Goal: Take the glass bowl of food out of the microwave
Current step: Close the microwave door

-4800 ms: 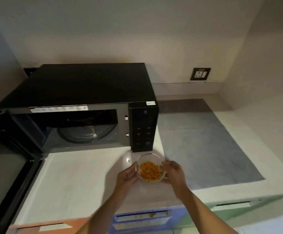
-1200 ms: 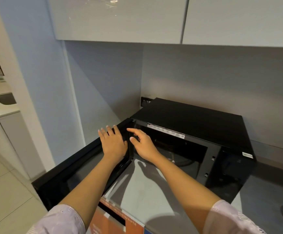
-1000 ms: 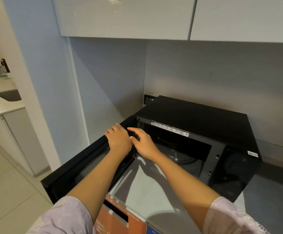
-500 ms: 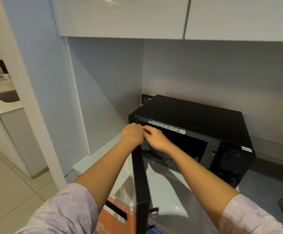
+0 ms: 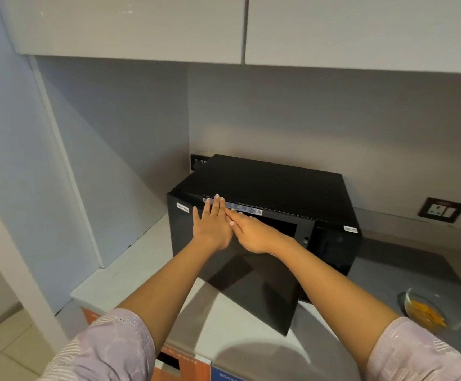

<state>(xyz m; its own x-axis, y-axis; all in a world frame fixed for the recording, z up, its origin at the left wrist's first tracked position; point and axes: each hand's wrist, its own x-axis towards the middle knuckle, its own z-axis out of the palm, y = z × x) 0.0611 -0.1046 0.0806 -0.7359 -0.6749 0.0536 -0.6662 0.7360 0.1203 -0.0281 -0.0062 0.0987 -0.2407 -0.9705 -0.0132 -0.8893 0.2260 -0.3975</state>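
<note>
Pressing flat against the microwave door (image 5: 223,259), my left hand (image 5: 212,226) lay open, fingers spread and pointing up toward the door's top edge. My right hand (image 5: 254,232) was open too, palm down, its fingertips overlapping the side of the left hand near the strip of labels under the top lip. Neither hand gripped anything; both were released and flat.

The microwave (image 5: 273,185) was black and stood in the corner of the pale countertop (image 5: 130,265), close to the back wall. Its door looked not fully seated: the lower right corner stood out from the body, toward me. Whether the latch side touched, I could not tell. The control panel (image 5: 333,246) sat at the right end, dark.

The glass bowl (image 5: 427,312) stood out of the microwave, on the grey mat (image 5: 394,270) to the right, well apart from both hands. Orange food (image 5: 424,314) lay in the bottom of it.

A wall socket (image 5: 441,213) was mounted on the wall right of the oven. White cabinets (image 5: 223,26) hung overhead. Both my sleeves (image 5: 108,353) were pale lilac with a faint pattern.
</note>
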